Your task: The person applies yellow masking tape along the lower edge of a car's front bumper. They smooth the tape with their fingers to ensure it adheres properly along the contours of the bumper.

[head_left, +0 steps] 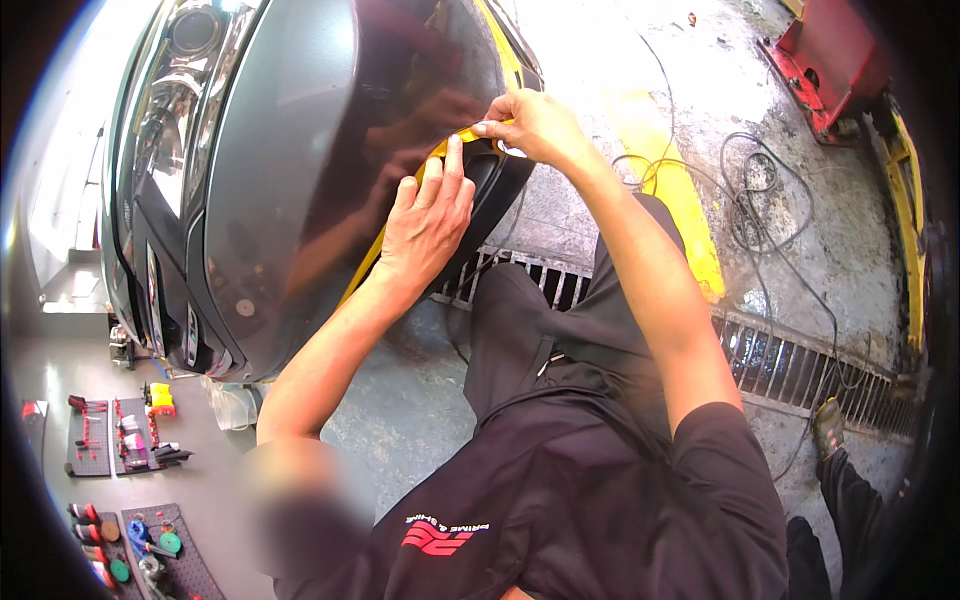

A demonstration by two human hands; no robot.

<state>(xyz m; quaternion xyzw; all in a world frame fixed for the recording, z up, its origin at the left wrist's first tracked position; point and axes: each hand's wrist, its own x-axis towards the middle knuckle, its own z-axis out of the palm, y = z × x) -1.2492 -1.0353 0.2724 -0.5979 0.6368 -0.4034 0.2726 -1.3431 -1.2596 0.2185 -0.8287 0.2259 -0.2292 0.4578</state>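
Observation:
Yellow masking tape [366, 268] runs along the edge of a dark car body panel [280, 170], following the curve of the wheel arch. My left hand [428, 220] lies against that edge with its fingers stretched out, the fingertips touching the tape. Just beyond it to the right, my right hand [535, 125] pinches the tape between thumb and fingers. A small pale ring shape shows under the right hand, perhaps the tape roll, partly hidden. Black wheel arch trim [488, 170] curves beneath both hands. More yellow tape continues up the panel's far edge.
A floor grate [780, 360] crosses behind my legs. Black cable [755, 190] lies coiled by a yellow floor strip [675, 200]. Red equipment [825, 60] stands far right. Another person's shoe [829, 428] shows at right. Tool boards [90, 440] and a clear bucket [232, 405] are at left.

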